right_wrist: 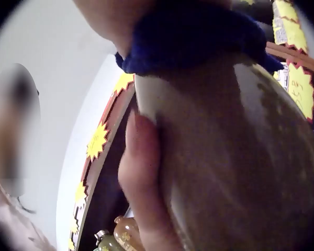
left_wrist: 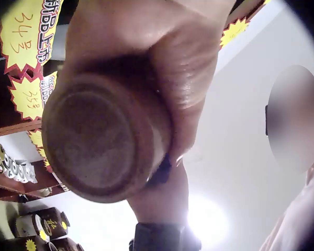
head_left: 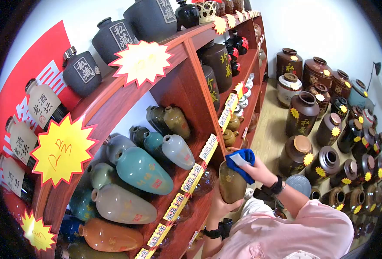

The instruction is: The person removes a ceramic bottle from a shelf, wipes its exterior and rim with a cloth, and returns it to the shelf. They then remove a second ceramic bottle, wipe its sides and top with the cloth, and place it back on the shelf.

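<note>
An olive-brown glazed jar (head_left: 232, 183) is held off the shelf, its round base (left_wrist: 91, 141) facing the left wrist camera. The left hand (head_left: 220, 205) grips its lower body; in the right wrist view that hand's thumb (right_wrist: 141, 162) lies along the jar's side (right_wrist: 235, 157). A blue cloth (head_left: 243, 163) with a white label covers the jar's neck and top. The right hand (head_left: 260, 173) holds the cloth against the jar there. The jar's mouth is hidden under the cloth.
Beside the hands, a red-brown shelf (head_left: 186, 82) carries glazed vases, including a teal one (head_left: 143, 170) and an orange one (head_left: 111, 234), behind a yellow label strip (head_left: 180, 203). Many dark jars (head_left: 302, 113) with yellow star tags stand on the floor at the right.
</note>
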`<state>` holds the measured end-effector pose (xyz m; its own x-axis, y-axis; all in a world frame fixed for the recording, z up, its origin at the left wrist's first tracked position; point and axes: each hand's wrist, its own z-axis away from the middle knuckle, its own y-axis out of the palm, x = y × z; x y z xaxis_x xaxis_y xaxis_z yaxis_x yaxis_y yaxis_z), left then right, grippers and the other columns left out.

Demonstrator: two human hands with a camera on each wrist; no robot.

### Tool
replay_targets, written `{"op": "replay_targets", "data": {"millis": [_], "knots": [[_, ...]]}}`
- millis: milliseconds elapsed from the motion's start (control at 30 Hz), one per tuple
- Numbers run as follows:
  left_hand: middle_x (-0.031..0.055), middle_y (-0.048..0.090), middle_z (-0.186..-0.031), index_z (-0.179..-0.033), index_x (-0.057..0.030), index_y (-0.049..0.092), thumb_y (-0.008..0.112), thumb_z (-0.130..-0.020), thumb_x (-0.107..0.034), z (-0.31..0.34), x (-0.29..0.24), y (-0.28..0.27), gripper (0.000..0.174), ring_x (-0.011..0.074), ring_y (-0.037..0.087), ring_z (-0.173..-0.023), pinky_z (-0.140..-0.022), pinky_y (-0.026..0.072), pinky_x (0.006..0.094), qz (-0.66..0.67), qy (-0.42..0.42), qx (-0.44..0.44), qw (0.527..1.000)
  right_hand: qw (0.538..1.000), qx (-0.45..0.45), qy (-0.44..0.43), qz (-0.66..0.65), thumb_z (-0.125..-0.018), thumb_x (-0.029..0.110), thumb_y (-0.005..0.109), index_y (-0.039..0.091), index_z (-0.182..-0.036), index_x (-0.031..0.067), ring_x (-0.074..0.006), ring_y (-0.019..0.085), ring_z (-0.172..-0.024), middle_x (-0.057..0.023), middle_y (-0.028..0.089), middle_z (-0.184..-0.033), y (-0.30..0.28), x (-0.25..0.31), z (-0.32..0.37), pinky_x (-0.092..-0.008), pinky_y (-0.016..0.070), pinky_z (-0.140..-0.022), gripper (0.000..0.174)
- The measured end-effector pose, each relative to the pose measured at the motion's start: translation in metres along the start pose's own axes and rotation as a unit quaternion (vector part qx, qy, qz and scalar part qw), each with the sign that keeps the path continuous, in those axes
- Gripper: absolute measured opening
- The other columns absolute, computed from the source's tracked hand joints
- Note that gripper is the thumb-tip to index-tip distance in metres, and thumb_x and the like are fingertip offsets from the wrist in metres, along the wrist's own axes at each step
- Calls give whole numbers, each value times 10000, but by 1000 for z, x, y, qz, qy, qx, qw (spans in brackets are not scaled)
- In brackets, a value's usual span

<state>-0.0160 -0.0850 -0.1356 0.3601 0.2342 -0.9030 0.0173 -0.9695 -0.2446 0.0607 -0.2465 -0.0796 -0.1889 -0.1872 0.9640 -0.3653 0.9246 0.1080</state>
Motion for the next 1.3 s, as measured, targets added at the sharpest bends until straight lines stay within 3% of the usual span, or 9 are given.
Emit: {"op": "replay_targets", "data": {"millis": [100, 300, 500, 567, 633, 867, 1067, 1200, 1300], "knots": [[191, 481, -1152, -1276, 28, 291, 815, -575, -231, -4, -16, 1, 913, 269, 502, -1058, -899, 403, 379, -13, -11, 48, 999, 994, 47, 103, -7, -815, 265, 657, 610, -1019, 28, -39, 556, -710, 18, 631, -850, -17, 12, -11, -187, 454, -623, 316], [166, 441, -1228, -1335, 13, 236, 814, -557, -247, 0, 5, 31, 1004, 256, 451, -1137, -967, 360, 374, 62, -51, -49, 996, 980, -20, 139, -144, -864, 282, 595, 486, -1198, 34, -83, 542, -909, -34, 574, -1072, -14, -20, -5, -254, 463, -798, 430], [144, 399, -1234, -1302, 8, 274, 817, -549, -239, -10, 23, 29, 960, 234, 410, -1146, -978, 327, 377, 31, 34, -219, 975, 955, -30, 230, -187, -911, 369, 498, 401, -1271, 49, -95, 512, -951, -22, 532, -1106, 10, -67, 33, -261, 452, -819, 491], [165, 412, -1233, -1318, 28, 249, 805, -596, -218, -10, 22, 18, 944, 261, 425, -1141, -965, 343, 386, 31, 29, -189, 981, 971, -17, 187, -148, -904, 389, 503, 339, -1307, 65, -89, 490, -974, -33, 504, -1132, 15, -80, 42, -248, 453, -800, 542], [154, 434, -1216, -1313, 26, 264, 800, -600, -209, -10, 11, 15, 922, 246, 451, -1114, -944, 368, 379, 85, -15, -174, 981, 957, -25, 223, -183, -906, 393, 496, 316, -1324, 76, -102, 510, -941, -44, 514, -1107, 21, -75, 50, -256, 460, -777, 554], [99, 441, -1168, -1272, -12, 302, 774, -611, -146, -5, 10, 10, 824, 198, 460, -1065, -915, 381, 341, 176, -11, -187, 966, 902, 15, 297, -314, -921, 380, 454, 272, -1333, 80, -172, 545, -1014, -72, 511, -1176, 20, -98, 60, -325, 462, -893, 541], [98, 384, -1220, -1317, -30, 213, 738, -646, -140, 1, 32, 10, 859, 204, 406, -1121, -949, 350, 350, 306, -61, -181, 933, 958, -55, 212, -188, -907, 291, 524, 441, -1230, 57, -96, 532, -917, -16, 555, -1041, 31, -77, 62, -253, 468, -772, 407], [95, 389, -1219, -1328, -49, 205, 723, -664, -125, -1, 22, 10, 845, 199, 410, -1116, -952, 353, 353, 254, -29, -196, 947, 981, -73, 159, -79, -871, 218, 588, 481, -1203, 36, -68, 507, -902, -10, 554, -1043, 31, -55, 63, -226, 443, -764, 393], [89, 409, -1206, -1324, -55, 215, 732, -673, -102, -4, 11, 13, 832, 192, 439, -1091, -935, 378, 337, 310, -32, -225, 923, 999, -26, -25, 27, -826, 164, 632, 453, -1224, 4, -87, 506, -931, -33, 540, -1114, 27, -47, 55, -240, 430, -819, 465]]}}
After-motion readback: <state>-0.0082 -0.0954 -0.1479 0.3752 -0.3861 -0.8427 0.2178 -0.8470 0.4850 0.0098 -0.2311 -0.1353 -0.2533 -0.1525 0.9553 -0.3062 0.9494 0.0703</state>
